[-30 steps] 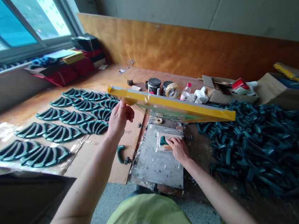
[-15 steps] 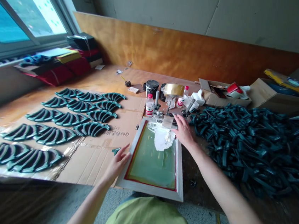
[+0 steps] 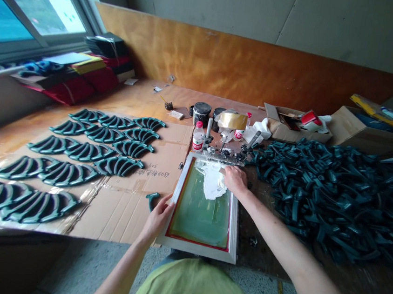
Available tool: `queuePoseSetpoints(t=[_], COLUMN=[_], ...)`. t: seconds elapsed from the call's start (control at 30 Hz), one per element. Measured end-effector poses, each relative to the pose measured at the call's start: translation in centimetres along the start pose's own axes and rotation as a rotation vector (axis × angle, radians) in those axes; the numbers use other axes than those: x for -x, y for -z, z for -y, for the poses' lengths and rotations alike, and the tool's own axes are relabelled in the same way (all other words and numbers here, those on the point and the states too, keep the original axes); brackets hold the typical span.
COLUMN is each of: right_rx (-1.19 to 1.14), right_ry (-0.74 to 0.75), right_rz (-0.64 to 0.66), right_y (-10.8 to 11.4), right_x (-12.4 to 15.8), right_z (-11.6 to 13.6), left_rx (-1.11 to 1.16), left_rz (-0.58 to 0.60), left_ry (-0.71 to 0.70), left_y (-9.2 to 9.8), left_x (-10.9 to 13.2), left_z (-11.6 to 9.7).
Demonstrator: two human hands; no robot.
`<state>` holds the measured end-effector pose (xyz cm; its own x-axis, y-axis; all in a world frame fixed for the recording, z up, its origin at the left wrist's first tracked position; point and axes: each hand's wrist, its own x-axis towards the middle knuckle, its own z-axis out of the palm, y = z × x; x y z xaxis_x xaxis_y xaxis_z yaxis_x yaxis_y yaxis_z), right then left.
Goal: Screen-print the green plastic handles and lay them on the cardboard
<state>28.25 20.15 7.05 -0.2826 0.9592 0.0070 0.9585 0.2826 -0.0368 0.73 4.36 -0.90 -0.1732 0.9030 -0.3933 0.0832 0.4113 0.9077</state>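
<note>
A framed screen (image 3: 203,213) with a pale metal frame and green mesh lies in front of me. White paste (image 3: 213,184) is spread on its upper part. My right hand (image 3: 235,180) is closed at the frame's upper right, on a squeegee (image 3: 222,171) that the fingers largely hide. My left hand (image 3: 162,211) rests at the frame's left side, fingers against the edge; whether it grips the frame is unclear. Just left of that hand, one dark green curved part (image 3: 153,199) lies on the cardboard (image 3: 115,213). Behind the frame stands a metal clamp fixture (image 3: 224,154).
Rows of dark green parts (image 3: 69,171) cover the cardboard at left. A large heap of them (image 3: 318,192) lies at right. Behind the screen stand a red-capped bottle (image 3: 198,138), a black tub (image 3: 202,114) and a tape roll (image 3: 233,120). An open carton (image 3: 272,124) is farther right.
My right hand has closed on the squeegee, which earlier stood upright by the clamp. My left hand has moved slightly right, against the frame. The view has shifted a little.
</note>
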Motion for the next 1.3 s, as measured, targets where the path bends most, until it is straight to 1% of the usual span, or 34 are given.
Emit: queuePoseSetpoints(t=[0.07,0.17,0.27,0.37,0.4,0.47,0.53,0.57,0.63,0.7,0.77,0.8,0.87,0.93,1.0,1.03,1.1,1.17,1.2,1.23,1.3], right_rx=[-0.013,-0.046,-0.098,-0.166,-0.185,-0.206,-0.2,-0.193,-0.194,-0.224,-0.27,-0.295,-0.336,-0.351,-0.33,-0.318,-0.316,-0.344,-0.364,-0.385,-0.42], right_ry=[0.074,0.278,0.466,0.579,0.583,0.522,0.448,0.438,0.486,0.553,0.568,0.548,0.46,0.338,0.224,0.17,0.061,-0.072,-0.143,-0.191,-0.192], right_rz=[-0.006,-0.009,-0.004,0.024,0.027,-0.018,-0.107,-0.146,-0.182,-0.177,-0.16,-0.16,-0.17,-0.169,-0.16,-0.174,-0.258,-0.354,-0.371,-0.358,-0.275], right_y=[-0.8,-1.5,-1.1,0.0,0.3,0.2,-0.6,-1.1,-2.1,-2.6,-2.2,-1.8,-0.6,0.6,1.9,2.5,3.3,3.2,2.7,2.0,-0.4], right_x=[1.3,3.8,5.7,5.6,5.1,4.3,4.1,4.4,5.5,6.5,6.4,5.8,3.7,0.9,-1.5,-2.3,-3.1,-2.6,-1.9,-0.9,1.3], right_z=[0.7,1.0,-0.4,-1.9,-2.1,-1.9,-1.1,-0.8,-0.5,-0.9,-1.4,-1.6,-1.6,-1.2,-1.3,-1.6,-3.2,-5.4,-6.5,-7.3,-8.0], left_rx=[-0.004,0.004,-0.003,0.004,0.009,0.014,0.015,0.021,0.039,0.053,0.062,0.071,0.099,0.14,0.195,0.22,0.245,0.242,0.264,0.309,0.425], left_rz=[0.003,0.009,0.004,0.005,0.003,-0.006,-0.018,-0.019,-0.016,-0.013,-0.015,-0.013,0.005,0.04,0.08,0.092,0.087,0.058,0.038,0.021,-0.001], left_ry=[0.006,0.003,-0.001,-0.006,-0.009,-0.015,-0.015,-0.013,-0.005,-0.001,-0.003,-0.002,0.009,0.031,0.051,0.055,0.04,-0.022,-0.086,-0.172,-0.34], left_y=[0.0,0.0,0.0,-0.1,-0.1,-0.1,-0.1,-0.1,-0.1,-0.1,-0.1,0.0,0.1,0.5,1.0,1.3,1.7,1.7,1.5,1.2,0.4], left_x=[0.1,0.1,0.1,0.1,0.1,0.1,0.1,0.0,0.0,-0.1,0.0,0.0,0.3,0.9,1.6,1.9,2.3,2.1,1.8,1.3,0.1], left_z=[-0.1,0.0,0.1,0.2,0.2,0.2,0.2,0.1,0.1,0.0,-0.1,-0.2,-0.9,-2.3,-4.4,-5.7,-8.5,-11.4,-12.8,-14.2,-16.8])
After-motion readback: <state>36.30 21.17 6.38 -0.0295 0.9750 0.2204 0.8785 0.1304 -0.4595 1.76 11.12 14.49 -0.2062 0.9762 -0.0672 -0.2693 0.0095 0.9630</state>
